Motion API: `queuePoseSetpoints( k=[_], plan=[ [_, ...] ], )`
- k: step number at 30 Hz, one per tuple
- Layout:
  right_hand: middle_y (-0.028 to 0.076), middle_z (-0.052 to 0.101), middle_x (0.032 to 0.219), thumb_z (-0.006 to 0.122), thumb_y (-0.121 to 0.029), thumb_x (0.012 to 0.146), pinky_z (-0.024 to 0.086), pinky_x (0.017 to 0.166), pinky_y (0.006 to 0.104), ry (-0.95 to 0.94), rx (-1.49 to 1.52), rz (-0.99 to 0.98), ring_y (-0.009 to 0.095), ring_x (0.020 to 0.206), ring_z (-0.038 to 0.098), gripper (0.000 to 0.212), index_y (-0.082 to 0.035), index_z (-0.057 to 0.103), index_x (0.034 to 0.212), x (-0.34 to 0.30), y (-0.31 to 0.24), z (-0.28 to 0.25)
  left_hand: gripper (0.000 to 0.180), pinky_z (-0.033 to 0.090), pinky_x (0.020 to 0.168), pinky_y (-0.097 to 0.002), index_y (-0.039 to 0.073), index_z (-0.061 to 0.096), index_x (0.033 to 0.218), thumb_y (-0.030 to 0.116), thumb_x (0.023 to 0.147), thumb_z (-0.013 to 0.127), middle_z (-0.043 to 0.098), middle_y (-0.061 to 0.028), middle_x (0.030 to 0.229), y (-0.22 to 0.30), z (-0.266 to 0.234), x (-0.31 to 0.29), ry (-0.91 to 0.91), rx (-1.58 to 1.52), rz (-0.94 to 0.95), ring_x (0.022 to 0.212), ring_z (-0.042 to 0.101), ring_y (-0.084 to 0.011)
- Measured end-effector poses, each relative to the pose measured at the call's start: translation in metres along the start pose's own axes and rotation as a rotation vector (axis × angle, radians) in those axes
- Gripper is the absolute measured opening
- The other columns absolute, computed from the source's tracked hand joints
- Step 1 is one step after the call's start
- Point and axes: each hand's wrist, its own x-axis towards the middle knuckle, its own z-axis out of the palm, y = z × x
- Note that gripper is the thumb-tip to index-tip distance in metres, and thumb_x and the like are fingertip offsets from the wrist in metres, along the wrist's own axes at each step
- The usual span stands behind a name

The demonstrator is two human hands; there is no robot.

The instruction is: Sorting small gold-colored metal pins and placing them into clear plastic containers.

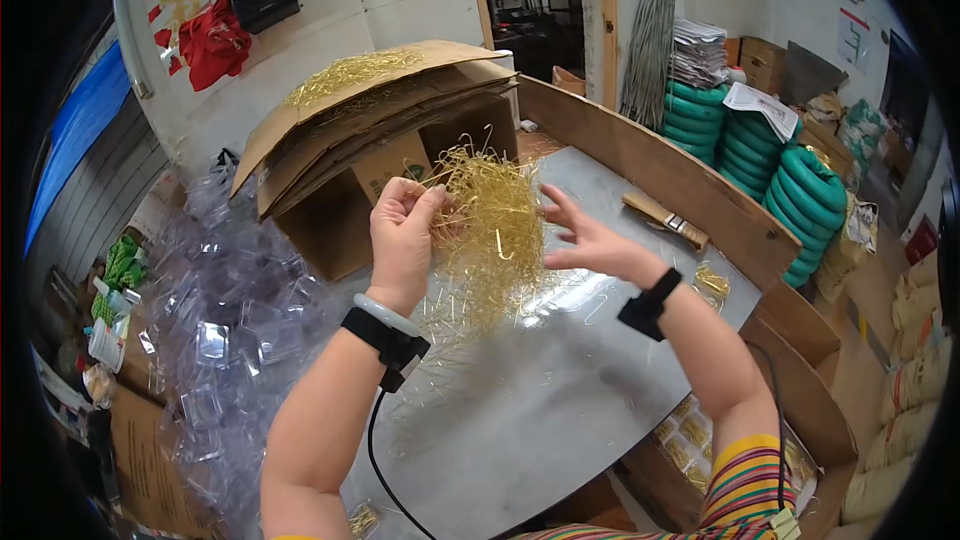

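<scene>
A tangled clump of thin gold wire hooks (492, 225) hangs above the grey tabletop (480, 440). My left hand (403, 245) pinches its left side between thumb and fingers. On the clump's right side, my right hand (603, 248) is spread with fingers apart, its fingertips close to the wires; whether they touch cannot be made out. Loose gold hooks (450, 325) lie scattered on the table under the clump. Further right on the tabletop rests a small clear box of gold hooks (711, 283).
Clear plastic boxes (225, 340) are heaped at the left. Behind the clump stands a cardboard box (330, 210) with more gold hooks (350, 75) on top. A flat brush (665, 220) lies by the wooden rim (690, 180). Filled small boxes (690, 435) sit lower right.
</scene>
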Motion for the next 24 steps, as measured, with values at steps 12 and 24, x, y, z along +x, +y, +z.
queuePoseSetpoints(
  k=[12,24],
  plan=[
    [0.007,0.065,0.106,0.073,-0.007,0.077,0.051,0.086,0.029,0.437,-0.213,-0.102,0.013,0.099,0.061,0.051,-0.002,0.054,0.124,0.058,-0.046,-0.027,0.06,0.049,0.098,-0.036,-0.003,0.052,0.13,0.026,0.086,0.079,0.062,-0.0186,0.122,0.011,-0.018,-0.01,-0.088,0.392,0.023,0.114,0.06,-0.0232],
    [0.023,0.058,0.121,0.071,-0.021,0.08,0.046,0.094,0.0421,0.836,-0.609,-0.019,0.037,0.111,0.059,0.052,0.002,0.053,0.123,0.079,0.019,-0.075,0.045,0.046,0.104,-0.0412,0.006,0.059,0.13,0.021,0.09,0.07,0.061,-0.0172,0.131,0.005,-0.037,-0.075,-0.665,0.92,0.16,0.121,0.057,-0.0349]
  ],
)
